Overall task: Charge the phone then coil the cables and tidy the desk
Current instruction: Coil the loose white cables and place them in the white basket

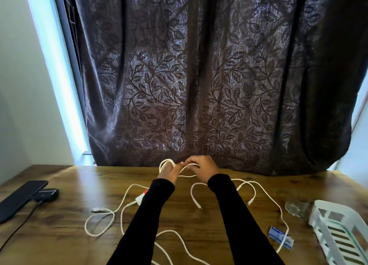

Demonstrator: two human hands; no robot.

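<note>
Both hands are raised over the far middle of the wooden desk [65,234]. My left hand [169,172] has white cable loops [166,162] wound round its fingers. My right hand [203,169] pinches a strand of the same white cable beside it. More loose white cables [99,219] sprawl across the desk under my arms, one ending at a small white plug [139,200] with a red part. A black phone [20,199] lies at the far left with a dark cable [22,223] running from a black block [47,194] at its end.
A white slotted plastic tray [338,230] stands at the right edge. Beside it lie a crumpled clear wrapper [296,208] and a small blue and white packet [280,237]. A dark leaf-patterned curtain [199,85] hangs behind the desk.
</note>
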